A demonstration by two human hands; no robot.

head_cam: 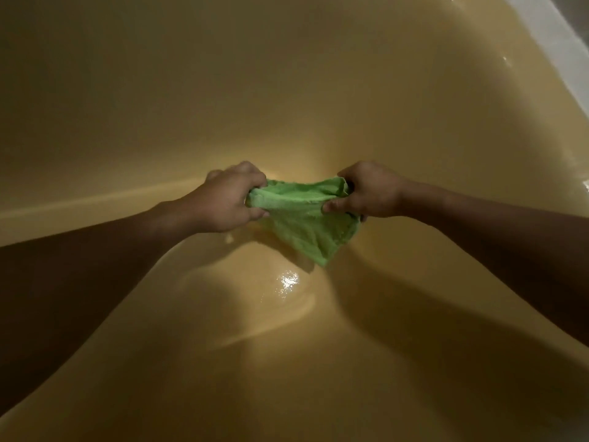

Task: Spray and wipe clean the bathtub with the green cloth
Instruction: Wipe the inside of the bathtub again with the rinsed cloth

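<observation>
Both hands meet at the middle of the frame, each gripping one end of the green cloth (301,215). On the left of centre, the left hand (228,199) has its fingers curled over the top edge of the cloth and its thumb pressed in from below, so the fabric bunches inside the grip. On the right of centre, the right hand (366,193) pinches the other end in the same way, fingers folded over the upper hem and the thumb closing against it from underneath. Between the two grips the cloth is stretched into a short wrinkled band, and the loose remainder hangs down from it in a tapering flap that ends in a point just below the centre of the frame. Whether that point touches the tub cannot be told.

Bare forearms run in from the lower left and the right edge, dark against the lit basin.

Around and behind the hands, the bathtub (287,90) fills almost the whole view, a smooth cream-yellow shell curving up toward the top of the frame. Just under the hanging tip of the cloth, a wet patch (288,279) on the tub floor glints white. In the upper right corner runs a paler strip of the tub's rim (554,49).
</observation>
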